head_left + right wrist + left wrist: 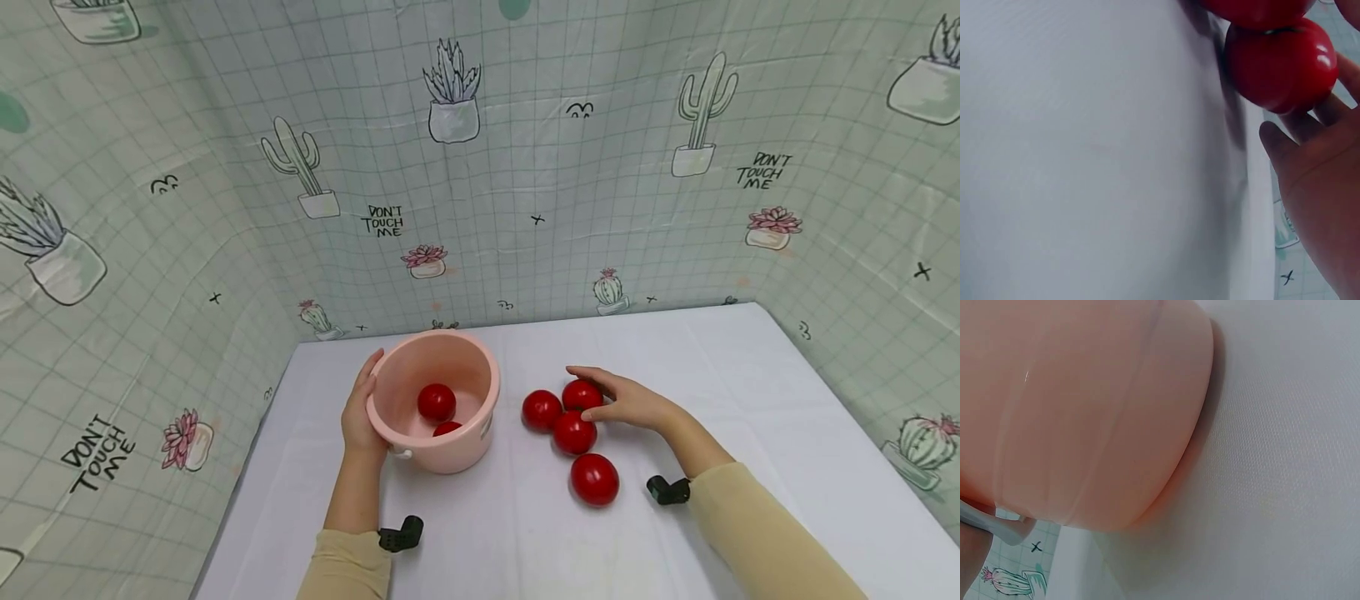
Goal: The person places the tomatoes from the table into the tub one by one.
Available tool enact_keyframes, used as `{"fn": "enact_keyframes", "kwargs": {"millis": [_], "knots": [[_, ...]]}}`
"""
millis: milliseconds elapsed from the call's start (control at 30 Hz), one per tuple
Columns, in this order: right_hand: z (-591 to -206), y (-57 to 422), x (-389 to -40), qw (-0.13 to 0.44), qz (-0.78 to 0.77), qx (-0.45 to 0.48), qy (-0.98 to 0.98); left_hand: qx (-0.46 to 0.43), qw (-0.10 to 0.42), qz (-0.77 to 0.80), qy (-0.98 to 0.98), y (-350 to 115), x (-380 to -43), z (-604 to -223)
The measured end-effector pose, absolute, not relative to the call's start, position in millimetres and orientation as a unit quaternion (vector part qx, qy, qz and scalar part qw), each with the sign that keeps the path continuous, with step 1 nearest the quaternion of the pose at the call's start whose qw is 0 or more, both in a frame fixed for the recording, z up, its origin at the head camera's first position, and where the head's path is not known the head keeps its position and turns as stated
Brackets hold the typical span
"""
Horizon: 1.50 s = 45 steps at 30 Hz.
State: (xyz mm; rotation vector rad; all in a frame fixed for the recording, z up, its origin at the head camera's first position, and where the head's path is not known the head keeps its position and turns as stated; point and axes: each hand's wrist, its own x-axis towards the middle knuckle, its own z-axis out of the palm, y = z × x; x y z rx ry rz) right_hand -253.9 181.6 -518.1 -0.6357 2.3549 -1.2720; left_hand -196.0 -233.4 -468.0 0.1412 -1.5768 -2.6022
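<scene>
The farthest loose red tomato (579, 394) lay just right of the middle of the worktop (510, 542), towards the far edge, touching another. The right hand (633, 404) curved about it, fingers partly spread; whether they gripped, I could not tell. Leftward, a pink bucket (450, 457) contained two tomatoes (437, 402); the left hand (362, 421) touched its side, fingers nearly straight.

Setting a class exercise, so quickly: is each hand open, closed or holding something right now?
Left hand: holding the pink bucket by its side.
Right hand: curled round the farthest red ball outside the bucket.
</scene>
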Motion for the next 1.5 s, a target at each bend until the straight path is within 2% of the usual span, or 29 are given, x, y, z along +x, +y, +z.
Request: {"fn": "enact_keyframes", "kwargs": {"millis": [1033,1500], "knots": [[-537.5,195.4,-257.4,0.180,-0.464,-0.207,0.842,0.053,0.052,-0.844,-0.532,-230.9,-196.4,-470.5],[-509.2,191.5,-265.8,0.171,-0.470,-0.219,0.838,0.054,0.055,-0.847,-0.526,-232.5,-196.5,-469.9]]}}
